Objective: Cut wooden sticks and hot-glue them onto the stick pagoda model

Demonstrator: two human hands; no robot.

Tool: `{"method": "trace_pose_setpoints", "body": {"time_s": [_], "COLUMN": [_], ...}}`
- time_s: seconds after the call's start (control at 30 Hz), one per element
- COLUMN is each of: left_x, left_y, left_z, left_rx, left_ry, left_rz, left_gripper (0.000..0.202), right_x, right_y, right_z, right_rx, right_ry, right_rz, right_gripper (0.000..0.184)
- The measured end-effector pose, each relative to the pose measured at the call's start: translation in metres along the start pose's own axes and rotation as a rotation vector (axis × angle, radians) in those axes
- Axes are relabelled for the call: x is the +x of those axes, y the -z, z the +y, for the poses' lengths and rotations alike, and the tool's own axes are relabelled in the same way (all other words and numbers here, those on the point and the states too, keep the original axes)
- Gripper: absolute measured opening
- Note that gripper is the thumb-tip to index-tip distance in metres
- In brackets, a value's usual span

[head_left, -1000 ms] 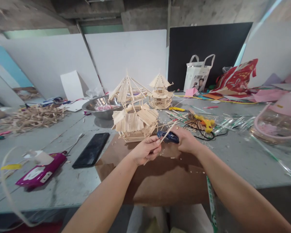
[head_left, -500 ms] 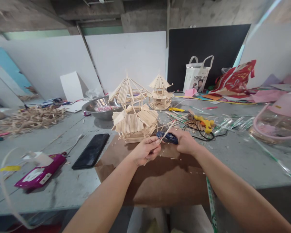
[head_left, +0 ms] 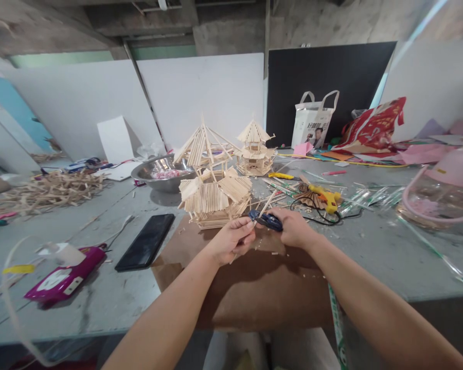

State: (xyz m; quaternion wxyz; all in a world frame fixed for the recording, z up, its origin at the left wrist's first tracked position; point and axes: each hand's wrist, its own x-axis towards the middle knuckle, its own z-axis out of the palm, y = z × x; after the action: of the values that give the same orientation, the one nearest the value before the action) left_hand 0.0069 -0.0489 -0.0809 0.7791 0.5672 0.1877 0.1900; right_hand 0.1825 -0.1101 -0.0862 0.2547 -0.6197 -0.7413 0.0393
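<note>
While a clutter of craft goods crowds the far half of the grey counter [head_left: 100, 298], both hands work over a brown cardboard sheet [head_left: 254, 282] lying at its near edge. Just beyond the sheet stands a stick-built pavilion model [head_left: 214, 198], with a taller open roof frame [head_left: 202, 146] and a smaller pagoda model [head_left: 254, 151] behind it, and a steel bowl [head_left: 160, 172] toward the far left. A yellow glue gun [head_left: 324, 195] with its black cord lies right of the models among loose sticks. A black phone [head_left: 145, 241] lies flat near the sheet's left edge, a magenta pouch [head_left: 64, 277] nearer the left corner, and a heap of wood offcuts [head_left: 50, 187] at the far left edge. A white tote bag [head_left: 315, 123] stands at the far edge.

The left hand [head_left: 229, 241] is curled, thumb and fingers pinching a thin pale wooden stick [head_left: 263, 208] that slants up and to the right. The right hand [head_left: 293, 228], forearm reaching in from the near right corner, is closed around dark blue cutters [head_left: 268, 221], whose tip meets the stick just above the left thumb.
</note>
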Motion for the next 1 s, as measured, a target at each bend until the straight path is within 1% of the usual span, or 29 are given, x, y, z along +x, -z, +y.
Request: {"method": "trace_pose_setpoints", "body": {"time_s": [0.07,0.17,0.27,0.37,0.43,0.53,0.6,0.7,0.83,0.93,1.0], "left_x": [0.0,0.002,0.007,0.01,0.011,0.01,0.01,0.008,0.005,0.003,0.002], "left_y": [-0.001,-0.005,-0.008,-0.009,-0.009,-0.009,-0.009,-0.01,-0.009,-0.008,-0.007], "left_z": [0.0,-0.002,-0.007,-0.013,-0.015,-0.016,-0.015,-0.012,-0.008,-0.006,-0.005], "left_rx": [0.025,0.109,0.238,0.386,0.47,0.499,0.464,0.376,0.249,0.177,0.15], "left_ry": [-0.018,-0.116,-0.244,-0.314,-0.354,-0.378,-0.356,-0.292,-0.166,-0.099,-0.078], "left_rz": [0.028,0.107,0.23,0.362,0.413,0.399,0.364,0.3,0.206,0.161,0.149], "left_gripper": [0.018,0.021,0.025,0.028,0.03,0.031,0.031,0.03,0.028,0.027,0.027], "right_x": [0.0,0.001,0.003,0.003,0.004,0.003,0.003,0.002,0.001,0.001,0.0], "right_y": [0.0,-0.001,-0.003,-0.005,-0.007,-0.009,-0.009,-0.009,-0.009,-0.009,-0.009], "right_z": [-0.002,-0.003,-0.002,-0.001,0.0,0.0,0.0,0.0,0.001,0.001,0.001], "right_rx": [-0.002,-0.021,-0.058,-0.095,-0.102,-0.084,-0.069,-0.064,-0.061,-0.054,-0.045], "right_ry": [-0.023,-0.065,-0.093,-0.11,-0.106,-0.082,-0.063,-0.058,-0.06,-0.064,-0.064], "right_rz": [-0.005,-0.007,0.005,0.02,0.029,0.043,0.057,0.067,0.071,0.06,0.056], "right_gripper": [0.027,0.028,0.028,0.025,0.026,0.03,0.032,0.031,0.031,0.032,0.031]}}
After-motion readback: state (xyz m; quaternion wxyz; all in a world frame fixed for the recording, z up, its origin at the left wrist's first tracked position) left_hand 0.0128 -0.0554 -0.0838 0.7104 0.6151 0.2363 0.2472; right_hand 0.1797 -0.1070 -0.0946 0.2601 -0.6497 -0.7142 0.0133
